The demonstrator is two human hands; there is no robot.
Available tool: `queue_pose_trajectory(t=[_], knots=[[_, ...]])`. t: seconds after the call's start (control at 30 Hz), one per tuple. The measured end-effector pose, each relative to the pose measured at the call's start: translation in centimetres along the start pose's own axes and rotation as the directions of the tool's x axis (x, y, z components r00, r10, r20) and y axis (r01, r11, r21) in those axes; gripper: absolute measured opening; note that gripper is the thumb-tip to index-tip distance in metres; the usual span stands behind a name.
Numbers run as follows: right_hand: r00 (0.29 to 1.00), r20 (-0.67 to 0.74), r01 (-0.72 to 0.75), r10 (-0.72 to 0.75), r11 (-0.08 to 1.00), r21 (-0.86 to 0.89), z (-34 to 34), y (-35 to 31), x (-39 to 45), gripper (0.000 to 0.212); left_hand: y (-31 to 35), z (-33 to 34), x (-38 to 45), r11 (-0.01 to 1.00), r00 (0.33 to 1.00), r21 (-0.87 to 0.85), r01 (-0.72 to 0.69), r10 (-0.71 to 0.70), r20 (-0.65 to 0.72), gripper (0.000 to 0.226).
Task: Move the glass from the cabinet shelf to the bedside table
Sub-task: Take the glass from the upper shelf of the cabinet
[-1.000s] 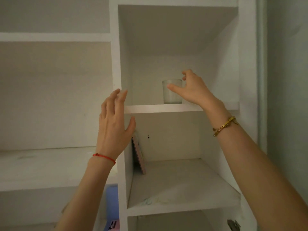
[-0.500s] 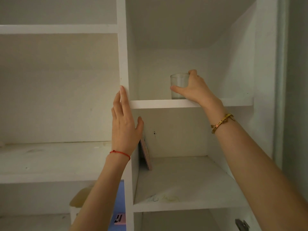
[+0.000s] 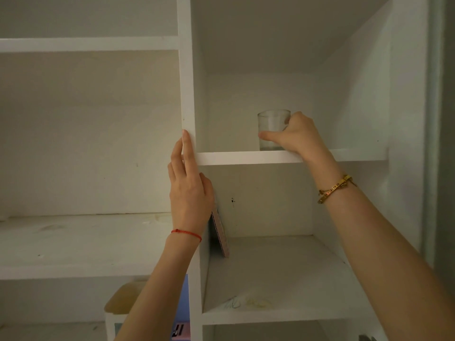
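**Glass gripped on the shelf, not lifted yet**

The glass (image 3: 272,129) is standing upright on the upper cabinet shelf (image 3: 246,157), a little back from the front edge, in the right-hand compartment. The right hand (image 3: 299,134) is wrapped around its right side — thumb laid across the front near the bottom, fingers curled round the back. The base looks to be resting on the shelf, so the step in hand is judged to be the grab itself, with the carry not started.

The left hand (image 3: 189,190) is holding nothing; it's laid flat with fingers together against the white upright divider (image 3: 186,82), probably for balance during the reach up.

Next, a small lift is called for to clear the shelf, then the glass has to be drawn straight out toward the body and kept level. The bedside table isn't in view, so a turn away from the cabinet will be needed. A thin pink card (image 3: 220,232) is leaning in the compartment below — well out of the way.
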State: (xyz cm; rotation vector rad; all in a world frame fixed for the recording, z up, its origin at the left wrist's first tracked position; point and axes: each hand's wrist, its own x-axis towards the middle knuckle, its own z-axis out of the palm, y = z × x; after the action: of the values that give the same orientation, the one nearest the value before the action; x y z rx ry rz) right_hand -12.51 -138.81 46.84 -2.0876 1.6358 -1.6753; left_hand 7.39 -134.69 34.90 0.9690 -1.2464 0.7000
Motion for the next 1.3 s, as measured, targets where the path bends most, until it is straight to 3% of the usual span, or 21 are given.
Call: queue_pose_trajectory(t=[0.33, 0.6, 0.7, 1.0, 1.3], knots=[[0.986, -0.142, 0.115, -0.085, 0.969, 0.219, -3.4, -2.5, -4.5, 0.071, 0.6, -0.6, -0.1, 0.999, 0.999, 0.02, 0.028, -0.028, 0.046, 0.085], [0.988, -0.095, 0.142, -0.122, 0.961, 0.239, -5.2, -1.6, -10.4, 0.061, 1.1, -4.2, -0.3, 0.999, 0.956, 0.006, 0.04, -0.04, 0.291, 0.087], [0.99, -0.072, 0.137, -0.122, 0.957, 0.257, -5.5, -1.4, -12.6, 0.07, 1.1, -6.5, -1.5, 0.998, 0.93, 0.046, 0.04, -0.054, 0.364, 0.085], [0.991, 0.034, 0.108, -0.129, 0.926, 0.361, -4.1, 0.1, -19.9, 0.069, 1.6, -14.0, -6.6, 0.979, 0.88, 0.201, -0.031, -0.069, 0.469, 0.046], [0.971, 0.186, 0.061, -0.148, 0.91, 0.409, -0.8, 3.0, -28.0, 0.074, 1.4, -19.9, -14.0, 0.961, 0.811, 0.272, 0.054, -0.201, 0.549, 0.038]])
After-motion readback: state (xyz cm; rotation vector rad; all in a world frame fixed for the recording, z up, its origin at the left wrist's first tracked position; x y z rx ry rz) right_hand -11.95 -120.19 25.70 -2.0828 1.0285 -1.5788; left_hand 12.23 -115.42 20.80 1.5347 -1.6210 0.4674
